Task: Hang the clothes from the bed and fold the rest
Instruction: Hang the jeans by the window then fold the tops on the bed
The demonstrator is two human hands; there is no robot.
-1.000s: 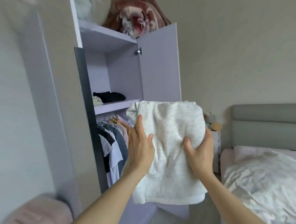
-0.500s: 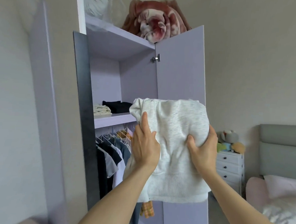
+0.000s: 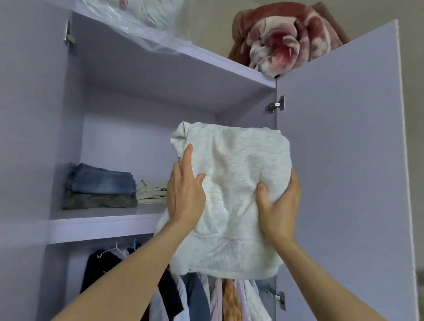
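Both hands, left [image 3: 185,195] and right [image 3: 278,208], keep a firm grip on the folded sweater [image 3: 231,198], held up before the wardrobe shelf [image 3: 99,224], hiding its right half and part of the hanging clothes [image 3: 223,305] below.

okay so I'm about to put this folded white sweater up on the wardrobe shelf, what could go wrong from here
The folded white sweater hangs loose below both hands, so its hem may catch the shelf edge and unfold. The shelf already holds folded jeans and a cream garment; sliding in could push them askew. The plastic bag overhangs the wardrobe top and might get knocked.
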